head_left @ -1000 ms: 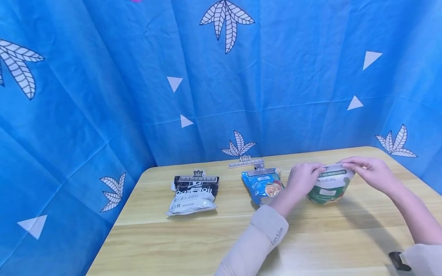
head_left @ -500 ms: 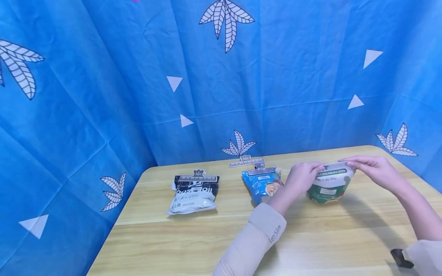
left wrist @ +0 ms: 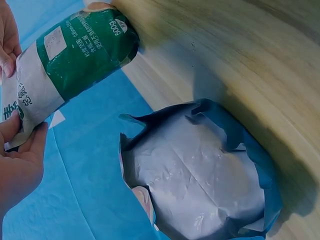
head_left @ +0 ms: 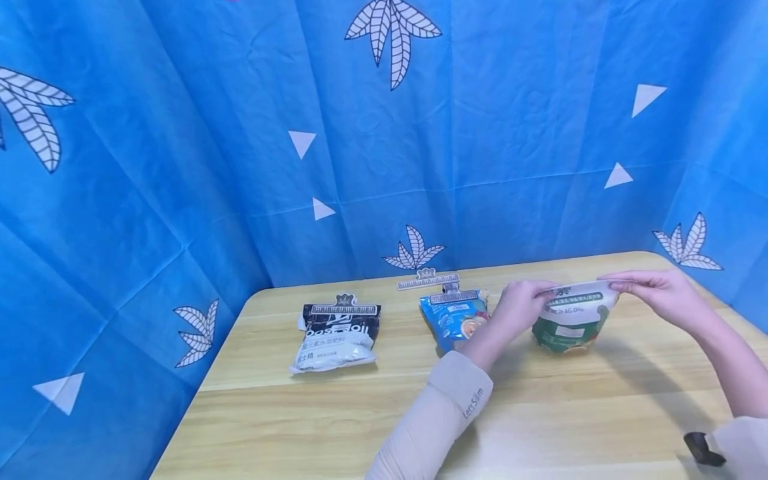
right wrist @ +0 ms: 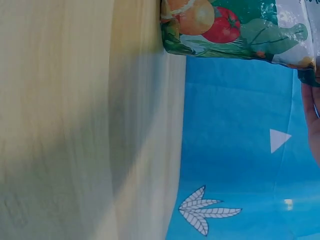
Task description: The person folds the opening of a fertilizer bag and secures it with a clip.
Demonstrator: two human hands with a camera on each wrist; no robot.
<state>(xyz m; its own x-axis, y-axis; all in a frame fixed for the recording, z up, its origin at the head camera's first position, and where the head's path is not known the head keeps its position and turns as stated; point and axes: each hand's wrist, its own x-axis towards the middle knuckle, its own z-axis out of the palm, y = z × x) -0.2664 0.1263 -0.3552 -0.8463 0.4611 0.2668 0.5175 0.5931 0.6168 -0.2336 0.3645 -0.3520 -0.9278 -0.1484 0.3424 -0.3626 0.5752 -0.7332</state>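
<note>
A green and white bag (head_left: pixel 567 330) stands at the right of the table, its top edge stretched between both hands. My left hand (head_left: pixel 521 308) pinches the left end of that edge, thumb and fingers on either side in the left wrist view. At the other end, my right hand (head_left: pixel 663 297) pinches the corner between thumb and fingers. The bag's front (right wrist: pixel 235 27), printed with a tomato and leaves, shows in the right wrist view, where only part of the right hand (right wrist: pixel 312 117) is visible.
Left of the hands, a blue bag (head_left: pixel 456 321) carries a clip (head_left: pixel 454 298). A loose clip (head_left: pixel 427 281) lies behind it. Farther left is a black and white bag (head_left: pixel 336 347) with its own clip (head_left: pixel 344 309). A blue curtain (head_left: pixel 510 133) hangs behind the wooden table (head_left: pixel 288 427).
My right hand has shifted slightly to the right, and the green and white bag's top edge looks straighter. My left hand has moved very little. The other bags and clips have stayed put.
</note>
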